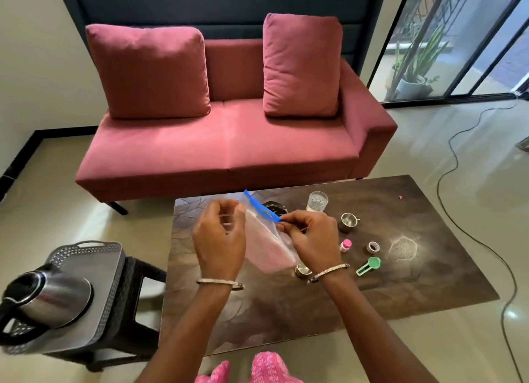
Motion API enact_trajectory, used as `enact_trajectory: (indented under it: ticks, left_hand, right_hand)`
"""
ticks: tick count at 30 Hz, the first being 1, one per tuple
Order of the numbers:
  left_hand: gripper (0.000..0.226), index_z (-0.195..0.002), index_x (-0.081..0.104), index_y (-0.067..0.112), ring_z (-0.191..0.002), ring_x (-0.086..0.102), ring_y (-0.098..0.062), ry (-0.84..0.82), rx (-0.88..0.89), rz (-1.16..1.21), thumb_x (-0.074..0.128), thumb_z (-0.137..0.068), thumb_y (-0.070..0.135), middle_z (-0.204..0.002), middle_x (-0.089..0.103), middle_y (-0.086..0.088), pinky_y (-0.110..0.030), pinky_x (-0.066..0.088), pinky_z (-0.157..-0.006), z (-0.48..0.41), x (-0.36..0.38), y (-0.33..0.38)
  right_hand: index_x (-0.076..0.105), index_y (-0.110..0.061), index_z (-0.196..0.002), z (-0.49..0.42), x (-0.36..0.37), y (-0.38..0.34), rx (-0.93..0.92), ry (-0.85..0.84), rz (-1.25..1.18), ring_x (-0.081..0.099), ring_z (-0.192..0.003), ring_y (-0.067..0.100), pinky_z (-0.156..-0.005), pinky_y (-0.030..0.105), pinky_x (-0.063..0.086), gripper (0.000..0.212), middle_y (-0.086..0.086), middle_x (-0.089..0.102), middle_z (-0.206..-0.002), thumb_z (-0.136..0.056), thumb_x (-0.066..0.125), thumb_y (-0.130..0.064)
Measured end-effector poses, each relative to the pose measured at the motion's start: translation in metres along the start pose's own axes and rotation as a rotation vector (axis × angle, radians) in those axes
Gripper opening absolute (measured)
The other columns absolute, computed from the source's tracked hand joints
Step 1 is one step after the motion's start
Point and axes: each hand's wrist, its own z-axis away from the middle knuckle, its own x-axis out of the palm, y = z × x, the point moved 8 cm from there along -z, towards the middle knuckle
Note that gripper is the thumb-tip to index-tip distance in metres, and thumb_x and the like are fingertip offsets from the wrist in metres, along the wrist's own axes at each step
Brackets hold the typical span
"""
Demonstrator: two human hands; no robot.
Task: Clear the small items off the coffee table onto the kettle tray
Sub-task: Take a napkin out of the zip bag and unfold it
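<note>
A pink sofa (223, 142) with two cushions (147, 70) stood against the wall behind. A cable (469, 234) trailed across the glossy floor at right, and potted plants (415, 68) showed beyond the sliding glass door (458, 39).

Both bare forearms reach forward from the bottom of the view, each wrist ringed by a thin metal bangle. The left hand (219, 236) is raised with its back toward the camera, fingers curled inward and thumb meeting the fingertips in a pinch on the edge of a clear plastic zip bag with a blue seal strip (267, 234). The right hand (312, 239) faces it, knuckles up, thumb and forefinger pinching the bag's blue end.
</note>
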Motion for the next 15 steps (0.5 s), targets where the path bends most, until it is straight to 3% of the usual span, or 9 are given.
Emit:
enact_trajectory:
  ticks: [3,6,9,11,13,15]
  left_hand:
    - [0.023,-0.087,0.065,0.018,-0.074,0.070,-0.015,-0.208,-0.249,0.134,0.069,-0.085,0.041,-0.081,0.072,0.001,-0.039,0.059,-0.074,0.016,0.035,-0.013]
    - [0.024,-0.085,0.064,0.013,-0.070,0.071,-0.026,-0.275,-0.449,0.311,0.073,-0.083,0.035,-0.079,0.072,-0.012,-0.050,0.060,-0.074,0.021,0.057,-0.028]
    - [0.011,-0.081,0.066,0.014,-0.068,0.073,-0.026,-0.253,-0.463,0.273,0.071,-0.084,0.024,-0.075,0.072,-0.012,-0.051,0.061,-0.067,0.014,0.060,-0.040]
    - [0.005,-0.075,0.068,0.017,-0.063,0.073,-0.023,-0.245,-0.443,0.208,0.068,-0.079,0.020,-0.068,0.073,-0.007,-0.049,0.061,-0.064,0.011,0.059,-0.047]
    - [0.007,-0.072,0.068,0.018,-0.061,0.072,-0.022,-0.234,-0.408,0.094,0.065,-0.074,0.025,-0.063,0.072,-0.003,-0.046,0.061,-0.066,0.005,0.058,-0.051]
    - [0.008,-0.072,0.069,0.019,-0.061,0.071,-0.021,-0.213,-0.356,-0.018,0.065,-0.075,0.026,-0.061,0.071,0.000,-0.043,0.060,-0.067,-0.004,0.054,-0.053]
  right_hand:
    - [0.080,-0.017,-0.079,0.000,0.005,0.012,0.114,-0.040,-0.130,0.070,-0.066,0.003,-0.071,0.034,0.060,0.010,-0.006,0.076,-0.072,-0.072,0.083,-0.010]
    - [0.080,-0.011,-0.077,0.002,0.012,0.017,0.197,-0.080,-0.225,0.071,-0.064,0.010,-0.067,0.032,0.060,0.014,0.000,0.076,-0.069,-0.066,0.089,-0.012]
    - [0.077,0.000,-0.075,0.005,0.019,0.021,0.263,-0.115,-0.328,0.069,-0.064,0.013,-0.065,0.030,0.061,0.021,0.011,0.075,-0.070,-0.062,0.091,-0.008]
    - [0.074,0.005,-0.074,0.007,0.024,0.024,0.307,-0.139,-0.400,0.067,-0.059,0.009,-0.057,0.023,0.058,0.023,0.013,0.074,-0.069,-0.061,0.091,-0.004]
    - [0.074,0.005,-0.075,0.005,0.027,0.029,0.344,-0.137,-0.389,0.064,-0.055,0.007,-0.050,0.018,0.052,0.025,0.014,0.074,-0.068,-0.063,0.091,-0.009]
    - [0.075,-0.002,-0.075,0.001,0.025,0.037,0.388,-0.087,-0.327,0.063,-0.056,0.009,-0.050,0.022,0.053,0.024,0.013,0.074,-0.069,-0.066,0.090,-0.018]
